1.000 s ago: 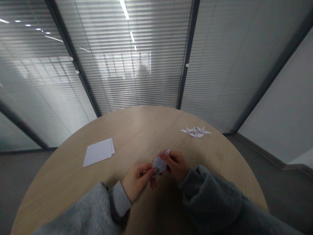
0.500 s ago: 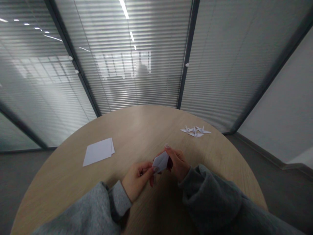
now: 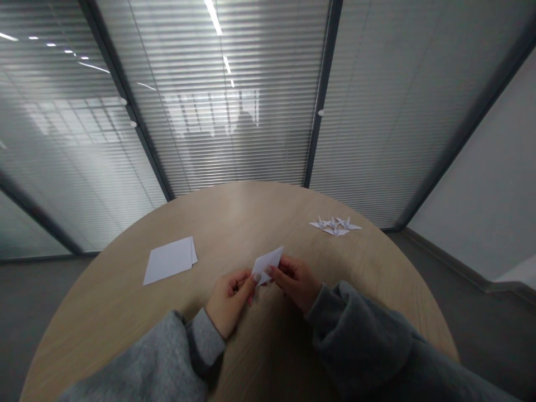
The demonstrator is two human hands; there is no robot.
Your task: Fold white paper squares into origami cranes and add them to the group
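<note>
A small folded piece of white paper (image 3: 267, 262), pointed at its upper right, is held above the table between both hands. My left hand (image 3: 229, 298) pinches its lower left corner, thumb on top. My right hand (image 3: 298, 280) grips its right side, with the thumb pressed on the near face and the fingers behind. The underside of the folded paper is hidden, and so are some fingertips.
Sheets of white paper (image 3: 170, 260) lie stacked on the left of the round wooden table (image 3: 251, 209). Several folded paper cranes (image 3: 335, 225) stand close together at the back right. Glass panels with blinds (image 3: 259, 151) rise behind the table's far edge.
The folded paper has turned, its point now toward the upper right. My right hand has shifted its grip, its thumb moving down and left onto the paper's face. My left hand still pinches it.
</note>
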